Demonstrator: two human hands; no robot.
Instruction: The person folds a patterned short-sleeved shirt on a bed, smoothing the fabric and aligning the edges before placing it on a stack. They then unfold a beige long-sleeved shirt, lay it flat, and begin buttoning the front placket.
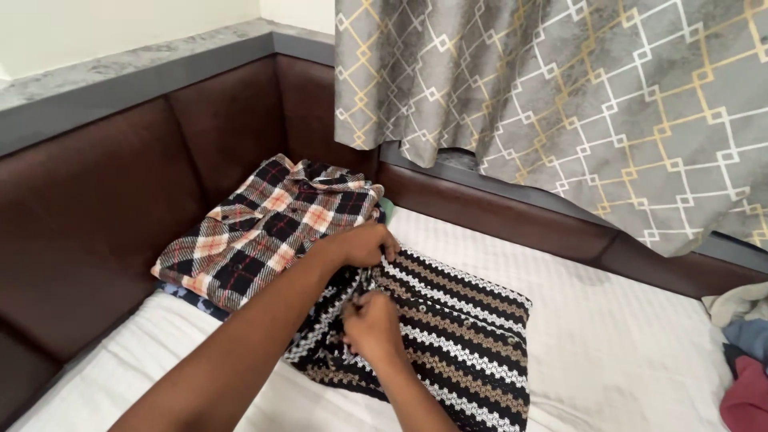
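— What is going on at the corner of the bed?

— A person leans over a white ribbed bedsheet (624, 336), both bare hands down on a black knitted shirt with white and tan zigzag stripes (456, 336). The shirt lies flat near the middle of the sheet, its top edge pointing toward the padded corner.

— And the hands themselves?

— The left hand (364, 244) is at the shirt's upper edge, fingers curled down and pinching the fabric there. The right hand (372, 328) sits lower, on the shirt's left half, fingers bunched and closed on a bit of the knit. The two hands are near each other, one above the other along the same edge. Both forearms come in from the bottom left.

— What lies beside it?

— A folded plaid shirt in black, red and cream (272, 228), just beside the striped one and touching it, tucked into the corner. It rests on top of another dark blue patterned garment (188, 298), of which only an edge shows.

— The surroundings?

— A dark brown padded headboard (104, 216) wraps the corner, topped by a grey stone ledge (144, 64). A grey curtain with a white and gold diamond pattern (576, 104) hangs over the far side. At the right edge, well apart from the hands, sits a heap of loose clothes (744, 352) in white, blue and red.
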